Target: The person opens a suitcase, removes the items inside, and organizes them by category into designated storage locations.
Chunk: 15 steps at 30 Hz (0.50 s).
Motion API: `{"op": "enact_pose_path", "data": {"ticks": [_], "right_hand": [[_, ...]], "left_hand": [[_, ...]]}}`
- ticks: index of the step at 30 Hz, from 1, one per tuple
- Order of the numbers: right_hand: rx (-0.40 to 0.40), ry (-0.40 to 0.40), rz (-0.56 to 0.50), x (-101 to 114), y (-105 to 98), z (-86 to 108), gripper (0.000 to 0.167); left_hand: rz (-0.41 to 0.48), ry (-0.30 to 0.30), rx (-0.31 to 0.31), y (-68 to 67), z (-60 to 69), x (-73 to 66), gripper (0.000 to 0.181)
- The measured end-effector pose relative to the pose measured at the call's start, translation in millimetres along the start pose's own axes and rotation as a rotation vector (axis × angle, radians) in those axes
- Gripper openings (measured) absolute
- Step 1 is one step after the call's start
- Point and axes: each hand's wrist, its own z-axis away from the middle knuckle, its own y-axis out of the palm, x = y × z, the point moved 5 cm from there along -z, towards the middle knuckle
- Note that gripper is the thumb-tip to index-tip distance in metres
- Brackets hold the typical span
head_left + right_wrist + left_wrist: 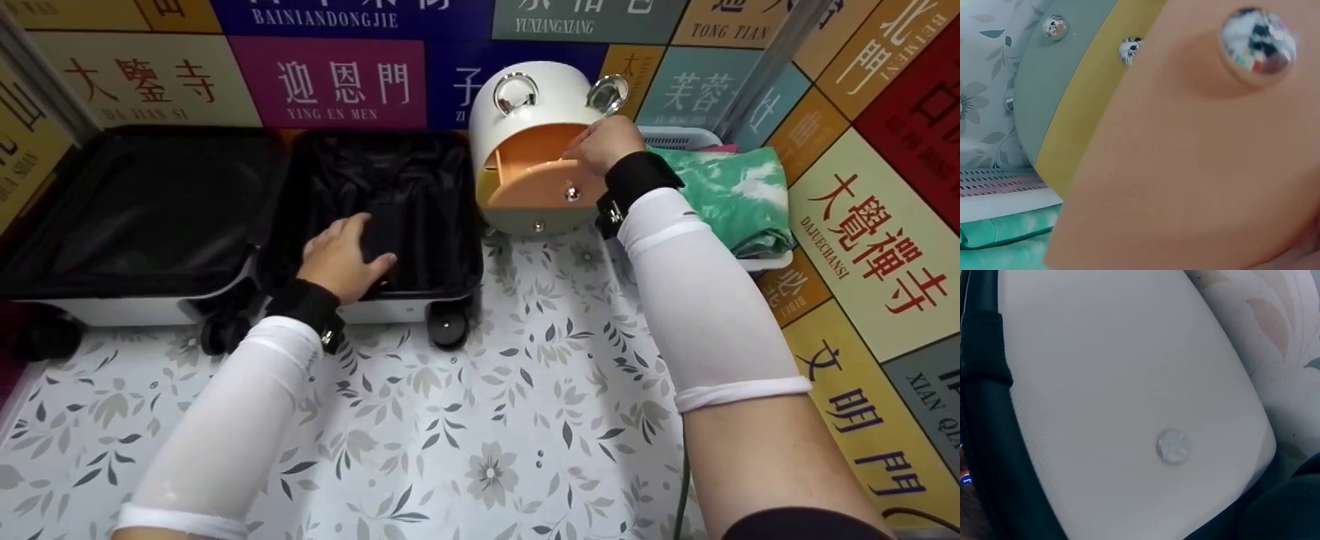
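Observation:
My right hand [611, 146] is at the pulled-out orange drawer [540, 184] of a small white cabinet [491, 112], which has two shiny round eyes on top. Its fingers bend down behind the drawer front, so their tips and anything between them are hidden. The right wrist view is mostly filled by the drawer front with its silver knob [1258, 48]; a bit of the hand shows at the lower right corner. My left hand [337, 259], fingers spread and holding nothing, is over the near edge of an opened suitcase [412, 307] with a black lining.
Below the orange drawer are a yellow drawer [1092, 95] and a grey-green drawer [1053, 73]. Right of the cabinet, a white basket [765, 261] bears a folded green-and-white cloth [731, 199]. The suitcase's other half [142, 210] lies at the left. Lettered panels [330, 82] stand behind.

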Motion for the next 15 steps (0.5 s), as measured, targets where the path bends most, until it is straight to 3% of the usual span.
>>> {"op": "enact_pose_path", "data": {"ticks": [7, 15], "right_hand": [[0.078, -0.065, 0.147, 0.5, -1.5, -6.1, 0.047], [0.055, -0.126, 0.251, 1.0, -0.7, -8.8, 0.048]], "left_hand": [[-0.012, -0.006, 0.000, -1.2, -0.5, -1.9, 0.082], [-0.011, -0.007, -0.003, -1.8, -0.9, -1.7, 0.081]]}}
